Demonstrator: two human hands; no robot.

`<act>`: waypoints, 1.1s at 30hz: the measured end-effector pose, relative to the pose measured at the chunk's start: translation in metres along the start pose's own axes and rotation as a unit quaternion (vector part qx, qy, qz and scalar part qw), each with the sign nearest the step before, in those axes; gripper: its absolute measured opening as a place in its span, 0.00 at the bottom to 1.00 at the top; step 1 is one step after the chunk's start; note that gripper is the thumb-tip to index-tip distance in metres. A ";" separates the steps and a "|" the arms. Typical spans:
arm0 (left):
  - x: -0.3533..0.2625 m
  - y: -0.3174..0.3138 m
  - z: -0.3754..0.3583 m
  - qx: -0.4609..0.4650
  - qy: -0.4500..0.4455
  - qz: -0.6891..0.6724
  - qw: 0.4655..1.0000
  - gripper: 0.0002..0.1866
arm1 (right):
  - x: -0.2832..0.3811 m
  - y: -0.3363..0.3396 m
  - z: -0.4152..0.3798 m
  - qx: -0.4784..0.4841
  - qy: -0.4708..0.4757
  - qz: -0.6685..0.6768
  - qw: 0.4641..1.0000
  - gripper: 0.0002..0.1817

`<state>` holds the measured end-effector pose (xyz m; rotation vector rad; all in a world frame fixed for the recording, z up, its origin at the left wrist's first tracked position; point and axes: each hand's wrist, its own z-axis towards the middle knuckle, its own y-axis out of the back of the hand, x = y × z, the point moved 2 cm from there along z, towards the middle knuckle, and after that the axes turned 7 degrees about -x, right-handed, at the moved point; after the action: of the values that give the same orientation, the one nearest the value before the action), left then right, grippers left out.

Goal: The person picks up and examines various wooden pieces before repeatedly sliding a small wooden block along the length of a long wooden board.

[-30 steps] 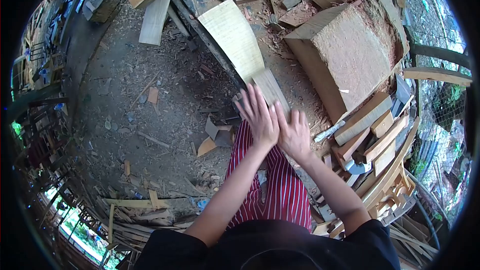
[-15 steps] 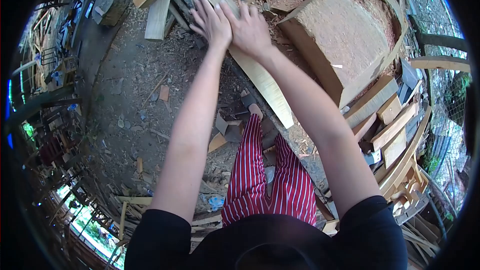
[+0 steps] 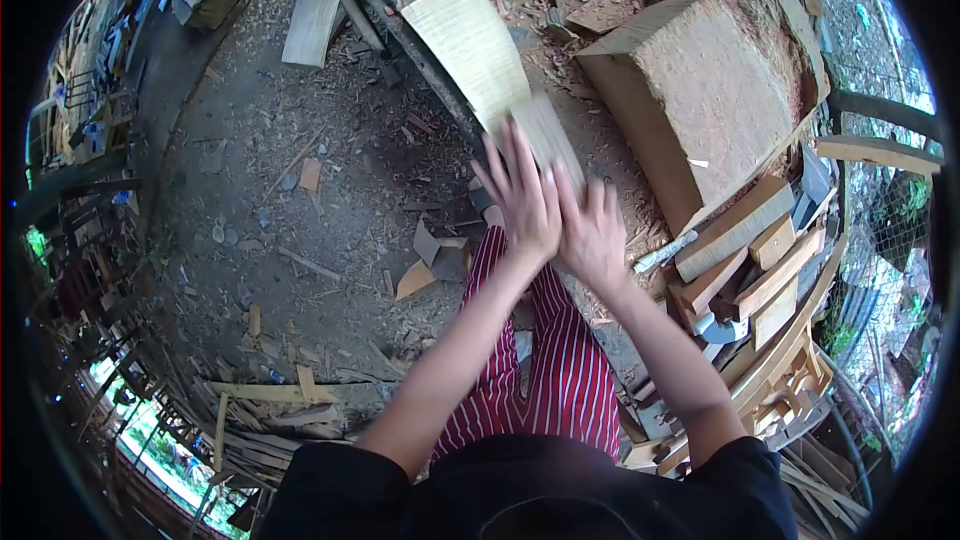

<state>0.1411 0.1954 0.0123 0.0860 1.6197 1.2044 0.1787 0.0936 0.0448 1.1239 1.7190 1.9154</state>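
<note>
- Pale board (image 3: 468, 45): creamy yellow, faintly streaked, broad at its far end, narrowing toward the hands; it lies on the bench (image 3: 605, 145) left of a big timber block (image 3: 710, 100).
- Wood piece (image 3: 545, 130): grey-brown, straight-edged, blurred, over the board's near end.
- Left hand (image 3: 527, 208): palm down, fingers stretched long, at the piece.
- Right hand (image 3: 594, 240): beside it, fingers bent; whether they grip, I cannot tell.
</note>
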 end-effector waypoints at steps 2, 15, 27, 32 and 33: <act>0.015 0.005 0.063 -0.057 -0.019 0.035 0.998 0.33 | 0.014 -0.004 0.061 -0.047 0.014 0.008 0.999 0.35; 0.056 0.021 0.165 -0.114 0.030 0.016 0.993 0.32 | 0.042 -0.023 0.168 -0.140 0.073 0.052 0.986 0.32; 0.016 0.007 -0.031 -0.056 0.031 -0.079 0.995 0.34 | 0.016 0.005 -0.016 -0.005 0.050 0.017 0.999 0.35; 0.058 0.023 0.100 -0.148 -0.003 -0.031 0.989 0.33 | 0.048 -0.008 0.111 -0.047 0.090 0.023 0.995 0.36; 0.065 0.025 0.125 -0.160 -0.014 -0.015 0.987 0.33 | 0.053 -0.012 0.136 -0.064 0.091 0.025 0.993 0.36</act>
<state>0.1957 0.3269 -0.0050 -0.1241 1.3796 1.4176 0.2417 0.2261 0.0460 0.9792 1.6446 2.1846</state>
